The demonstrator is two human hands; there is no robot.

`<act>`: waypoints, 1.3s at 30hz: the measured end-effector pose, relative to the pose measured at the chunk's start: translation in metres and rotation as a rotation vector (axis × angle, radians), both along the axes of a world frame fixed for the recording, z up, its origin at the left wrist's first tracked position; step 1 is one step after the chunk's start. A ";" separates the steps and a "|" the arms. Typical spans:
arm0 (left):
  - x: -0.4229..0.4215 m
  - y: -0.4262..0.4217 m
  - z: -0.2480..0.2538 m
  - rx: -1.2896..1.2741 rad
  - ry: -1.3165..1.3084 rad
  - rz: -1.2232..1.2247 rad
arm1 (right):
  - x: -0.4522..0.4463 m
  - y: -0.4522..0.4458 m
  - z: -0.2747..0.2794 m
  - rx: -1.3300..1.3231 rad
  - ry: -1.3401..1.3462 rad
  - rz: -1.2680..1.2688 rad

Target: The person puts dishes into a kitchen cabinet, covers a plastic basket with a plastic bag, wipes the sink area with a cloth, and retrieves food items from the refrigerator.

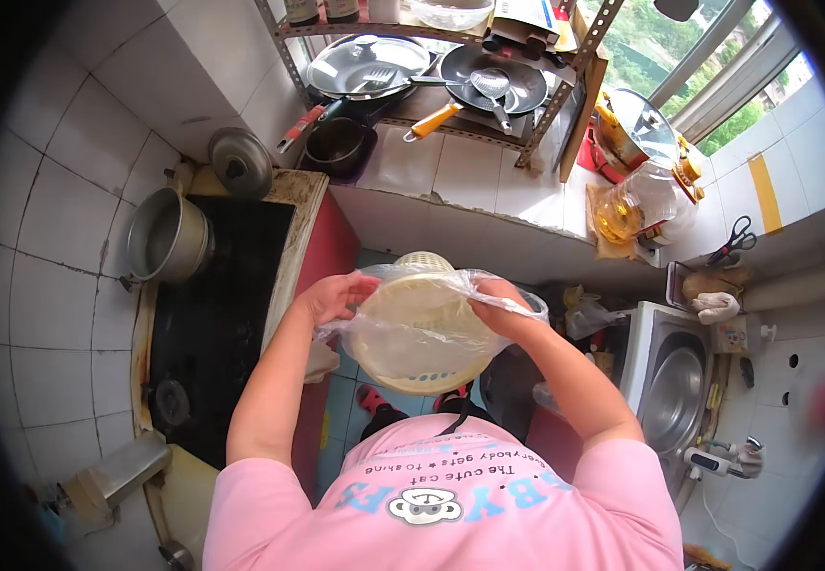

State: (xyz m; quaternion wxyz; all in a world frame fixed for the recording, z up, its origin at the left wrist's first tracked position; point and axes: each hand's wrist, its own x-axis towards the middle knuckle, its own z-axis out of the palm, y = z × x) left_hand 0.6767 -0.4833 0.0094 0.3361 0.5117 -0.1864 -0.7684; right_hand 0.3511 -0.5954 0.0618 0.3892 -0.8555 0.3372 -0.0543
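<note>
A clear plastic bag (403, 319) is stretched between my two hands, in front of my body. My left hand (338, 297) is at the bag's left edge, its fingers bent and partly spread, with plastic against them. On the right, the fingers of my right hand (496, 306) are closed round the bag's gathered rim. Directly below the bag is a pale yellow plastic basket (424, 381) with holes along its side, seen partly through the film.
A black stove (217, 333) with a pot (170, 236) stands left. Pans (370, 68) fill a metal rack ahead. An oil bottle (627, 214) sits on the ledge at right, above a steel sink (674, 395). Scissors (736, 240) hang on the wall.
</note>
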 end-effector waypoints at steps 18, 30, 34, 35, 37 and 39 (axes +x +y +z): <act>-0.047 0.070 0.031 -0.645 -0.197 0.216 | -0.019 -0.013 -0.044 0.108 0.145 -0.281; -0.154 0.004 0.068 -1.200 -1.490 -0.455 | 0.017 0.008 -0.088 0.281 -0.089 -0.594; -0.169 0.009 0.028 -1.047 -1.389 -0.817 | 0.021 0.012 -0.115 0.256 -0.083 -0.672; -0.169 0.016 0.020 -1.041 -1.386 -0.821 | 0.021 0.014 -0.126 0.316 -0.060 -0.739; -0.164 0.033 0.009 -1.047 -1.399 -0.787 | 0.023 0.019 -0.158 0.428 -0.091 -0.856; -0.157 0.048 0.001 -1.076 -1.400 -0.717 | 0.020 0.028 -0.172 0.561 -0.111 -0.910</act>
